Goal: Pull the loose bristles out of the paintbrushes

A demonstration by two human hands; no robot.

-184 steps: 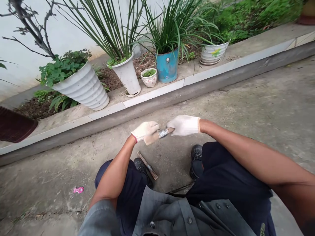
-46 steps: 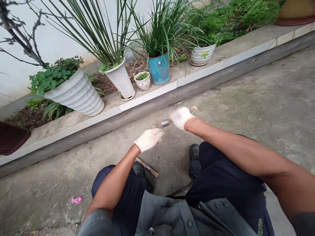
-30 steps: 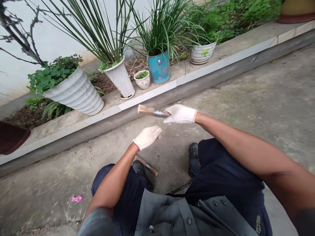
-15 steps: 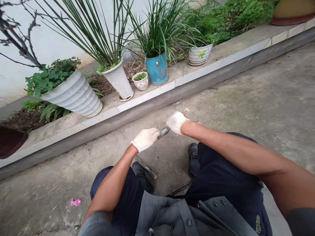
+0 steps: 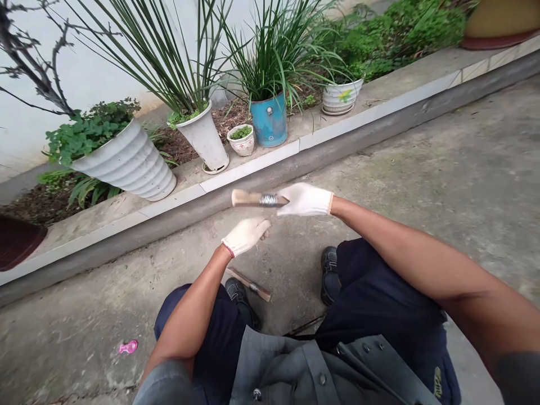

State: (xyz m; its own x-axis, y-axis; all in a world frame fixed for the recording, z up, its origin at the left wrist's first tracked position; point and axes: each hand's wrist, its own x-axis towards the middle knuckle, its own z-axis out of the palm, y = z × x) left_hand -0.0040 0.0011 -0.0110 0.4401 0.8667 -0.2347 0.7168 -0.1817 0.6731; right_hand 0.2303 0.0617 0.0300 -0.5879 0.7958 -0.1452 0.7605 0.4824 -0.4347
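My right hand [image 5: 304, 199], in a white knit glove, grips one end of a wooden stick [image 5: 248, 198] bound with silvery wire [image 5: 269, 200] near its middle. The stick is nearly level, pointing left, and is blurred by motion. Below it and apart from it is my left hand [image 5: 247, 235], also gloved, with its fingers curled together; whatever may be in them is hidden. A second wooden stick [image 5: 250, 285] with a dark wire-like band lies on the concrete beside my left shoe [image 5: 239, 298].
A tile-edged planter ledge [image 5: 248, 166] runs across ahead. On it stand a ribbed white pot [image 5: 130, 163], a tall white pot [image 5: 205, 138], a small pot [image 5: 242, 143] and a blue bucket [image 5: 270, 121] with plants. A pink wrapper [image 5: 127, 346] lies on the concrete at left.
My left hand has let go of the wire-bound stick and sits slightly lower. My right hand has raised the stick and swung it round, so its free end points left.
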